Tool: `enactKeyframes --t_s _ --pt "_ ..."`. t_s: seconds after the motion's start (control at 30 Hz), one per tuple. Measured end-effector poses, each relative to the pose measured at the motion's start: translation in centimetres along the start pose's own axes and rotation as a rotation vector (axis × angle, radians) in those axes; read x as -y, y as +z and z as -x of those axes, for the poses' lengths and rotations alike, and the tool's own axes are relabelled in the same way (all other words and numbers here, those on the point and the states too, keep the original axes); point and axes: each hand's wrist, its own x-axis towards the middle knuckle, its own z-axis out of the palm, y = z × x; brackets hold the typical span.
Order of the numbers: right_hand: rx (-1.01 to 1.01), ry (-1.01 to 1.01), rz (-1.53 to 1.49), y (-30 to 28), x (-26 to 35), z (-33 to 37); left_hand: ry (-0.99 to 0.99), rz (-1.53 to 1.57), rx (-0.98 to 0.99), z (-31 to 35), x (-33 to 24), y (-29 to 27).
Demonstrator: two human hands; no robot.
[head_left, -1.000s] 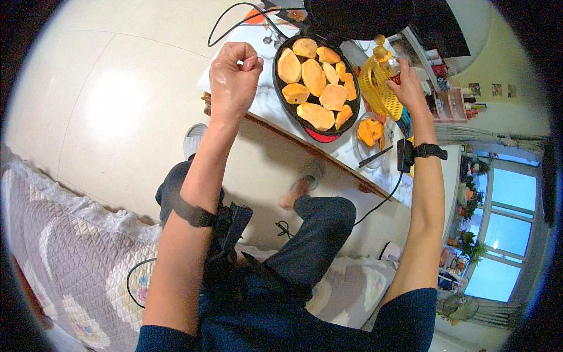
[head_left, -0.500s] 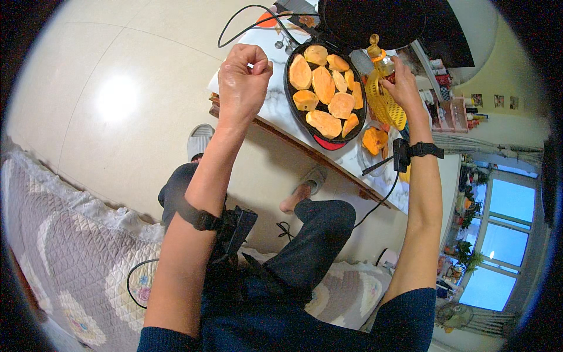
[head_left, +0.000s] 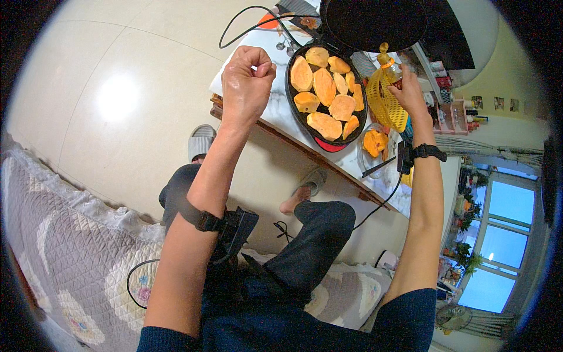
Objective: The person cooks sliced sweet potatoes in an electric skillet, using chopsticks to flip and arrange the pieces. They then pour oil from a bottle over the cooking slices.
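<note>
Over the table's left end my left hand is curled into a fist; what it holds, if anything, is hidden. My right hand grips a clear bottle with a yellow collar and cap, beyond the yellow basket. Between the hands an open black electric griddle pan holds several flat orange slices, which look like sweet potato. Its round dark lid stands raised at the back.
Beside the pan are a yellow plastic basket and a clear bowl with orange pieces. Dark chopsticks lie by the bowl. A black cord loops past the table's far left edge. A quilted cover lies at lower left.
My right hand has moved slightly right and nearer, and the bottle has shifted right with it. My left hand is still closed, in nearly the same place.
</note>
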Motion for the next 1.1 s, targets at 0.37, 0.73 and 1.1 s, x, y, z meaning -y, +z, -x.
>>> enactKeyframes --t_s 0.37,0.73,1.1 --pt "-0.06 -0.131 -0.024 0.2 1.8 -1.1 -0.021 0.016 -0.01 0.0 -0.1 0.2" --pt "0.014 -0.124 -0.023 -1.1 7.8 -1.6 -0.017 0.028 -0.026 -0.2 0.1 0.0" --pt "-0.024 -0.163 -0.061 -1.7 9.5 -0.9 -0.025 -0.021 -0.021 -0.5 0.0 -0.6"
